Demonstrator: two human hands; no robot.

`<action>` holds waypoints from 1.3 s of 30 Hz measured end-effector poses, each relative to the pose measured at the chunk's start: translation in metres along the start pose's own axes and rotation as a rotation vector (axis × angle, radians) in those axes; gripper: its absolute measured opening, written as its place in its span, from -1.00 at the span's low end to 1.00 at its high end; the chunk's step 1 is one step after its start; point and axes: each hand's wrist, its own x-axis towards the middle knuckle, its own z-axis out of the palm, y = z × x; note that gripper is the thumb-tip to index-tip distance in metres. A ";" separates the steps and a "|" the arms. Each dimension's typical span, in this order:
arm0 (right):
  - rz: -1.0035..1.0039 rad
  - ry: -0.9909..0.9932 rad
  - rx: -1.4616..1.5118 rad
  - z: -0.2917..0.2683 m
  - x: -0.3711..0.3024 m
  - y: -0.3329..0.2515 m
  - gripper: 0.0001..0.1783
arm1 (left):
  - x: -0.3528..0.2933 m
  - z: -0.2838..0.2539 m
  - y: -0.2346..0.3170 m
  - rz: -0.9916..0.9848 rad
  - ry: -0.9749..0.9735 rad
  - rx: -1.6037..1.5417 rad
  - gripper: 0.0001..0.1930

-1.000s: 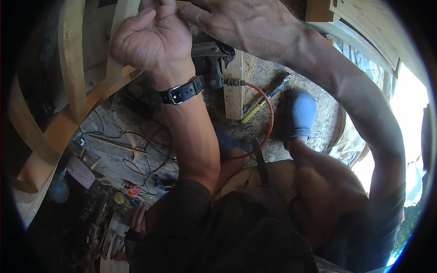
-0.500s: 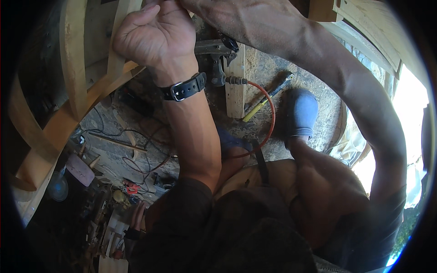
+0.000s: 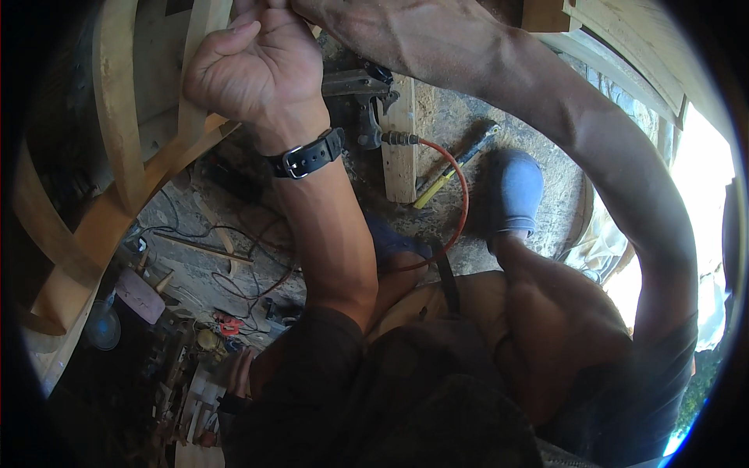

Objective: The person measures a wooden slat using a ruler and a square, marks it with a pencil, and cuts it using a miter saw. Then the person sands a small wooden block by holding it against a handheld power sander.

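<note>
My left hand [image 3: 257,74], with a black-strapped watch [image 3: 308,156] on its wrist, is raised at the top left with the palm showing. Its thumb and fingers are drawn together against the upper edge, beside a curved wooden slat [image 3: 204,47]; whatever they hold is hidden. My right hand [image 3: 331,14] reaches across from the right and meets the left one. Its fingers are cut off by the upper edge or hidden. The slat joins a curved wooden rail [image 3: 168,164], part of a larger wooden frame.
A grey air tool [image 3: 368,129] with a red hose [image 3: 466,195] lies below my hands, against a wooden board [image 3: 399,148]. A yellow-and-black handled tool [image 3: 452,171] lies near my blue clog [image 3: 518,191]. Cables [image 3: 207,232] and scattered tools cover the floor at left.
The view has shifted a little, so the frame, the tools and both hands appear slightly farther left. My hands stay together at the upper edge in much the same pose.
</note>
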 end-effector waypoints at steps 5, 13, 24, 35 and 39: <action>0.041 -0.025 0.047 -0.003 -0.002 -0.005 -0.73 | 0.002 -0.004 0.001 0.071 0.011 0.099 0.12; 0.006 0.045 -0.029 0.012 0.003 0.002 -0.71 | 0.001 0.000 -0.002 0.061 0.040 0.079 0.12; 0.021 0.071 -0.080 0.006 0.002 -0.007 -0.75 | -0.001 -0.002 0.005 0.056 0.052 0.088 0.15; 0.082 -0.109 -0.025 -0.014 0.002 -0.010 -0.81 | -0.001 0.000 -0.004 0.104 0.079 0.212 0.10; 0.125 -0.216 0.087 -0.026 0.008 -0.009 -0.72 | -0.003 0.002 -0.009 0.146 0.084 0.282 0.04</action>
